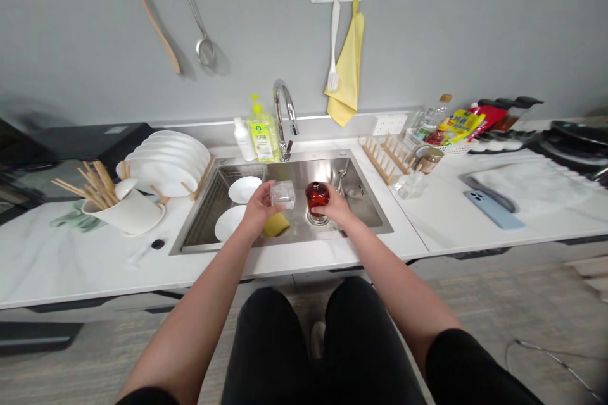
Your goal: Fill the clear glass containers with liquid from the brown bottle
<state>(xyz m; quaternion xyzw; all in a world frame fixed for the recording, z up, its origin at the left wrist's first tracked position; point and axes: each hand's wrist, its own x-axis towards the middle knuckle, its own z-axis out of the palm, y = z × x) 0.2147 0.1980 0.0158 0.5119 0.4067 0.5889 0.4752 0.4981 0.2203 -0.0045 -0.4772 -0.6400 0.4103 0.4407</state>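
Table (pixel 76 272) with inset steel sink (pixel 304 168); the sink contains two white dishes (pixel 244 190) and a yellow cloth or sponge (pixel 276 224). The utensil holder (pixel 124 214) contains wooden sticks (pixel 97 185). Over the basin, the right hand (pixel 336 202) has its fingers curled around a red-amber bottle (pixel 315 197) (contents cannot be told); the left hand (pixel 258 210) has its fingers pinching a clear box (pixel 283 194). Good handling calls for a firm grip on smooth walls, both objects low, level and apart.
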